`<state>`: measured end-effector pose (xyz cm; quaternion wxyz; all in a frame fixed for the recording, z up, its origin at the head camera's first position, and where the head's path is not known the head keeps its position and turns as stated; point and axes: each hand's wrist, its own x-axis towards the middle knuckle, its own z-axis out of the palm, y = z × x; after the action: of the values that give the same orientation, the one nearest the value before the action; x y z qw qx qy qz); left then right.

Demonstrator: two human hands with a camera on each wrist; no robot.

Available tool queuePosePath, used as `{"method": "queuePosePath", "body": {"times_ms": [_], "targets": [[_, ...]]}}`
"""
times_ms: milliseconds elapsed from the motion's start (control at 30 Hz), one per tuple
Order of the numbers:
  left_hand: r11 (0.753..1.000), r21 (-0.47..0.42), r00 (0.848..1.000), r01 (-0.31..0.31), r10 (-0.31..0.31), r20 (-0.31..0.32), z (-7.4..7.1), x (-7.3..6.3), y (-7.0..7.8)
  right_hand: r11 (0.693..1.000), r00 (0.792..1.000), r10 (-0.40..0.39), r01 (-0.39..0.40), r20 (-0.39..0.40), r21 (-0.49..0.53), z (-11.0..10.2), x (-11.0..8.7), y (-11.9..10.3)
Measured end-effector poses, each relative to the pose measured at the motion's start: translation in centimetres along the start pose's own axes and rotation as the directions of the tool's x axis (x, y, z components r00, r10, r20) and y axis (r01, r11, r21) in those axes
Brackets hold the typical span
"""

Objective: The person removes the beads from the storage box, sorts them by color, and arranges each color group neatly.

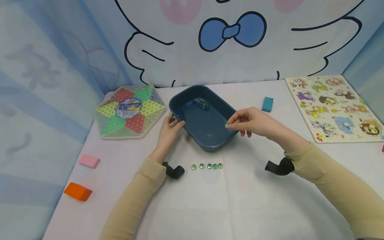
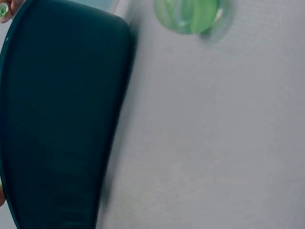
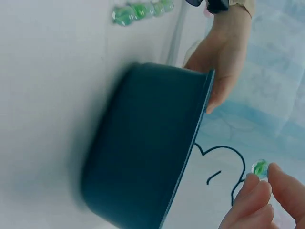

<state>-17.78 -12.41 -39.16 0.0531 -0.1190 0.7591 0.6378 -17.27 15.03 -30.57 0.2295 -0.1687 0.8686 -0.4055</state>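
A dark blue-green plastic basin (image 1: 207, 128) stands at the middle of the table, set at a slant. Its left rim is held by my left hand (image 1: 168, 133), thumb on the near side of the edge. Over the basin's right edge, my right hand (image 1: 252, 121) pinches a green marble (image 3: 259, 168) between thumb and fingertips. Inside the basin, dark blue marbles (image 1: 181, 111) and a mixed blue and green group (image 1: 201, 104) lie toward the far left. In front of the basin, several clear green marbles (image 1: 209, 166) form a row on the white cloth.
A hexagonal Chinese checkers box (image 1: 129, 111) lies at the back left. Pink (image 1: 89, 161) and orange (image 1: 78, 191) blocks sit along the left edge. A blue block (image 1: 267, 104) stands behind my right hand, and an animal puzzle board (image 1: 330, 110) lies at the back right.
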Motion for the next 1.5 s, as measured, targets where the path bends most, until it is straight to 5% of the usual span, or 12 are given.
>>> {"method": "queuePosePath", "body": {"times_ms": [167,433,767,1500], "targets": [[0.995,0.094,0.999,-0.022,0.025,-0.034,0.3,-0.3,-0.5,0.998,0.997,-0.001,-0.003,0.073,0.057,0.6,-1.5,1.3],[0.997,0.059,0.999,-0.040,0.041,-0.012,0.4,-0.4,-0.4,0.996,0.983,-0.001,-0.015,0.182,0.090,2.8,-2.5,3.4],[1.000,0.012,1.000,-0.026,0.026,-0.007,0.3,-0.2,-0.2,0.999,0.984,0.007,-0.001,0.175,-0.034,6.0,-1.6,5.2],[1.000,-0.018,1.000,0.015,-0.015,-0.003,-0.1,0.1,-0.2,0.999,0.974,-0.015,0.025,0.226,-0.042,6.8,-0.8,5.7]]}}
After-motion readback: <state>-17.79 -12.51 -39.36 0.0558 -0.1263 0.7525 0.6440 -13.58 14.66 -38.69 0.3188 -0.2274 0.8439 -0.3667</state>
